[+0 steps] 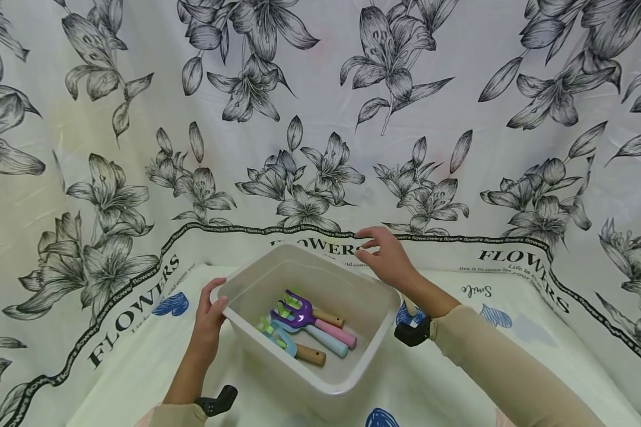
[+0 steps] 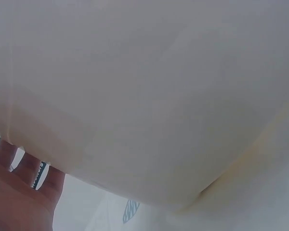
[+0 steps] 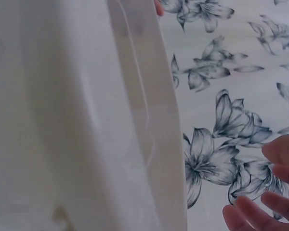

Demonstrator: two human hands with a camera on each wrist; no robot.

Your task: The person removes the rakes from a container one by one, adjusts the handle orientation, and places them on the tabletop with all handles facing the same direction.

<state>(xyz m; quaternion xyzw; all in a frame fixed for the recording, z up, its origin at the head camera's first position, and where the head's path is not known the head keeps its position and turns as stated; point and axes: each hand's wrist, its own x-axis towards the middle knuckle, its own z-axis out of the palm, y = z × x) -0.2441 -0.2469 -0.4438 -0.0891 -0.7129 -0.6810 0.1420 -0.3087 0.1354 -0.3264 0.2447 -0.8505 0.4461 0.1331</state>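
Note:
A light beige plastic bin (image 1: 336,281) holds several small garden hand tools. Among them are a purple hand fork (image 1: 299,314) with a pink handle, a light-blue handle (image 1: 328,341), and a blue-headed tool with a wooden handle (image 1: 311,355). Bright green prongs show beside them, partly covered. My left hand (image 1: 208,320) grips the bin's left corner at the rim; in the left wrist view its fingers (image 2: 31,168) reach past the bin's edge. Just beyond the far right rim, my right hand (image 1: 387,258) hovers with loosely bent, spread fingers, holding nothing. The right wrist view shows a gap between it and the bin.
A pale cloth (image 1: 459,362) with blue heart prints covers the surface beneath the bin. Behind and at both sides hangs a white curtain (image 1: 320,118) with black lily drawings and "FLOWERS" lettering. Black wrist devices (image 1: 219,401) sit on both wrists.

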